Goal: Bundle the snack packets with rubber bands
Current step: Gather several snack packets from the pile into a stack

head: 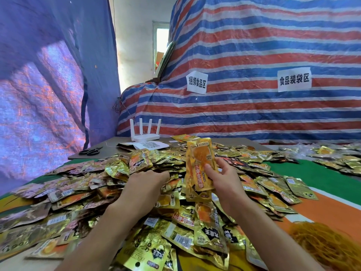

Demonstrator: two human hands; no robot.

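A big heap of gold and orange snack packets point(82, 184) covers the table in front of me. My right hand point(224, 178) holds a small upright stack of packets point(200, 163) above the heap, thumb across their front. My left hand point(146, 179) lies palm down on the heap just left of that stack, its fingertips reaching in among the loose packets. A mound of tan rubber bands point(328, 245) lies at the lower right, near my right forearm.
A white router point(145, 133), a printed sheet point(150, 145) and black scissors point(90, 151) sit at the table's far edge. More packets point(336, 155) lie at the far right. Striped tarpaulin point(254, 65) with two paper signs rises behind; a blue tarp hangs left.
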